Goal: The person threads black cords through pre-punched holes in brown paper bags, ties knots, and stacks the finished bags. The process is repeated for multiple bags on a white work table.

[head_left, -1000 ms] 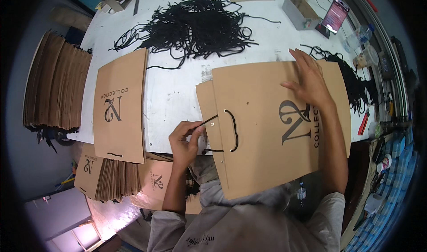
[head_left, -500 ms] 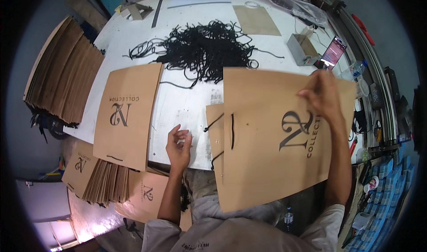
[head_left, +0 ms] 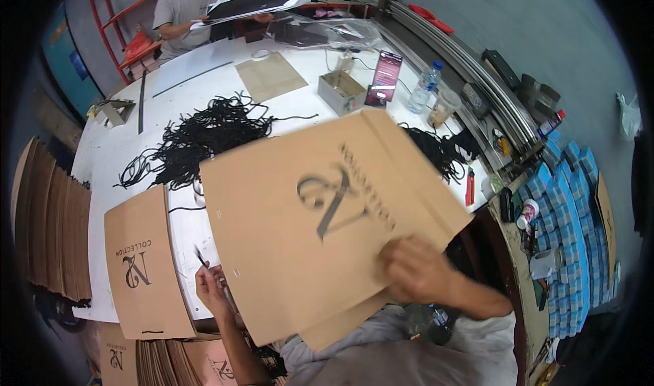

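A flat brown paper bag with a black printed logo lies tilted over the front of the table and my lap. Near its left edge two small pale slots show, with no cord through them on this face. My right hand, fingers smeared by motion, is at the bag's lower right part. Just left of the bag, my left hand pinches a short black cord whose end sticks up past the fingertips. Another brown bag with a black cord handle rests to the left.
A heap of black cords spreads behind the bag; more cords lie right. Beyond stand a small box, a phone and a water bottle. A red cutter lies right. Stacked bags stand left. A person holds a sheet across the table.
The bag has been turned over; its corded face no longer shows. My right hand has moved down from its upper edge. The left hand has moved left and down, and now holds a black cord.
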Demonstrator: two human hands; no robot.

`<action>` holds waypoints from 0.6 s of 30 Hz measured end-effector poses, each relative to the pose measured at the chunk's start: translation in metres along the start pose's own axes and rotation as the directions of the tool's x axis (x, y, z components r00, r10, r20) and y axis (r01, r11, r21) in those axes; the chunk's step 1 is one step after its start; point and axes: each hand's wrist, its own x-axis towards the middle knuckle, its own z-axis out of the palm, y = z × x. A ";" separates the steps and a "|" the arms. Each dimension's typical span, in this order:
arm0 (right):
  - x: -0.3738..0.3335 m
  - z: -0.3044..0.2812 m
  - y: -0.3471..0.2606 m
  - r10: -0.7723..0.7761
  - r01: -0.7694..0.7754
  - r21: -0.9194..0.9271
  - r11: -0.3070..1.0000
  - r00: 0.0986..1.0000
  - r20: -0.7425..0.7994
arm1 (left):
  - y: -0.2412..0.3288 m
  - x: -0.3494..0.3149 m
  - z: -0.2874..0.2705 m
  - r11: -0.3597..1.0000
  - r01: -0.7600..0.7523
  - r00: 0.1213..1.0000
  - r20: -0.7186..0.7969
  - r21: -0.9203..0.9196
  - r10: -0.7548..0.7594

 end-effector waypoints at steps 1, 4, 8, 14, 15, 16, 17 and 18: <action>-0.020 0.021 -0.008 0.013 -0.017 0.048 0.999 0.996 0.091 | 0.002 0.002 0.001 0.999 0.032 0.999 0.043 0.003 -0.032; -0.053 0.065 -0.031 0.140 -0.186 0.164 0.969 0.956 0.257 | 0.015 -0.002 0.014 0.990 0.139 0.980 0.138 0.022 -0.140; -0.063 0.061 0.021 0.351 -0.405 0.376 0.833 0.913 0.206 | 0.015 -0.008 0.011 0.981 0.049 0.970 0.225 0.189 -0.092; -0.172 0.117 0.260 0.941 -0.967 0.072 0.244 0.217 -0.260 | 0.049 -0.042 0.038 0.961 -0.037 0.968 0.250 0.273 -0.034; -0.180 0.127 0.280 0.940 -0.987 -0.003 0.158 0.151 -0.305 | 0.051 -0.044 0.037 0.962 0.012 0.955 0.281 0.271 -0.091; -0.189 0.137 0.300 0.944 -0.991 -0.028 0.133 0.136 -0.301 | 0.053 -0.045 0.038 0.961 0.061 0.940 0.308 0.271 -0.147; -0.199 0.145 0.316 0.950 -0.993 -0.032 0.116 0.121 -0.289 | 0.056 -0.046 0.037 0.956 0.114 0.922 0.330 0.272 -0.204; -0.209 0.149 0.331 0.954 -0.994 -0.039 0.099 0.106 -0.282 | 0.054 -0.047 0.038 0.953 0.091 0.924 0.333 0.288 -0.189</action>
